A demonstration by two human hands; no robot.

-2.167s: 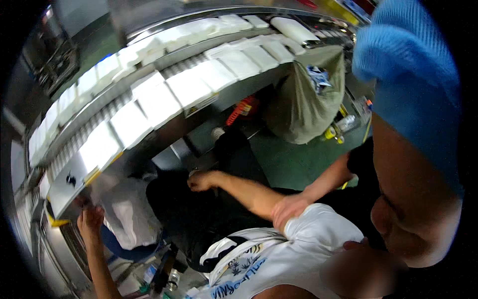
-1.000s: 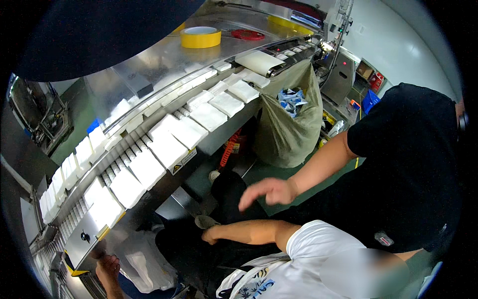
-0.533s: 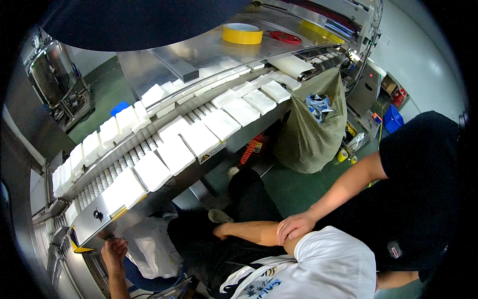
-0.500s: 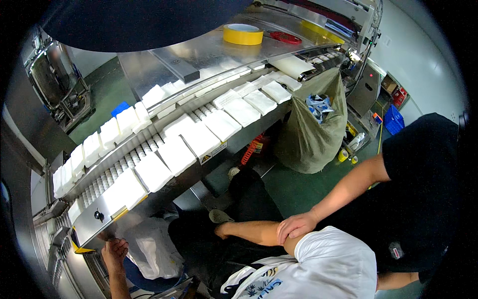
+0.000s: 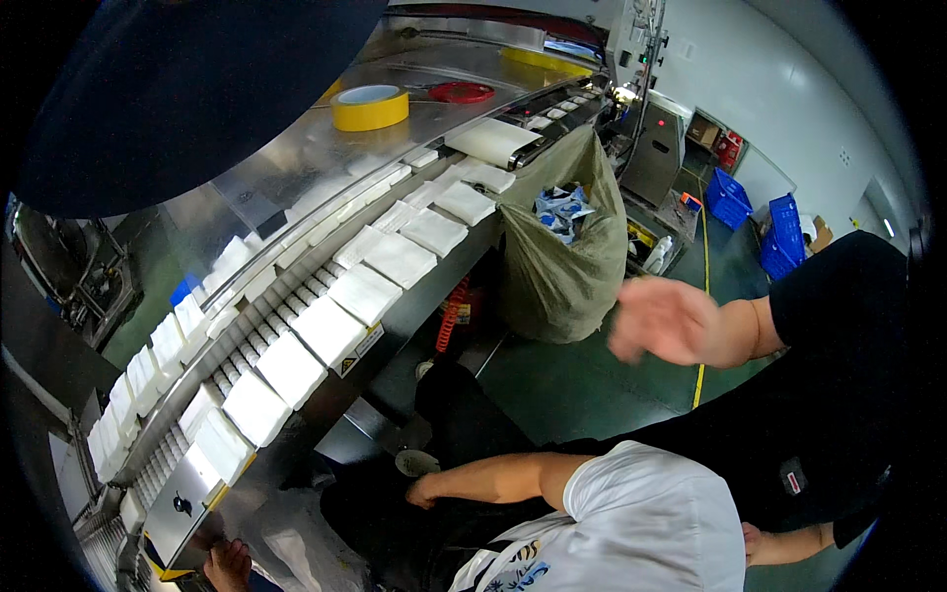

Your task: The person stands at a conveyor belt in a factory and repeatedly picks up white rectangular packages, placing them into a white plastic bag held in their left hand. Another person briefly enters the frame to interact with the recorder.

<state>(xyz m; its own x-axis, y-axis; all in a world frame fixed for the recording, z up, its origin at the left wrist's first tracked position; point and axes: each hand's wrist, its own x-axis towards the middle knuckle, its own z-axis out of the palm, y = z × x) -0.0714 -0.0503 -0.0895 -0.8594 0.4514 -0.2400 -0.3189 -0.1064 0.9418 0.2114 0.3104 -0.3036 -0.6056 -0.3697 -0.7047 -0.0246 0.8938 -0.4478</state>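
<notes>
My left hand [image 5: 229,567] is low at the left, by the yellow-edged end corner of a steel conveyor guard [image 5: 182,485]. Its fingers look curled; anything in them is too dark to make out. My right hand [image 5: 422,490] rests by my knee, its fingers mostly hidden. Ahead runs a roller conveyor [image 5: 247,343]. Flat white folded pads [image 5: 327,329] lie in a row along its near side. More upright white pads [image 5: 168,338] line its far side. Neither hand touches the pads.
At my right a co-worker in black raises a blurred hand [image 5: 671,321]. A green cloth sack [image 5: 557,286] with blue-white wrappers hangs at the conveyor's far end. Yellow tape [image 5: 370,109] and a red ring-shaped item [image 5: 461,93] lie on the steel top. Blue baskets [image 5: 730,200] stand behind.
The co-worker's hand has left my right upper arm and risen up and right. My view has turned right, so the conveyor sits further left and lower. My hands stay in place.
</notes>
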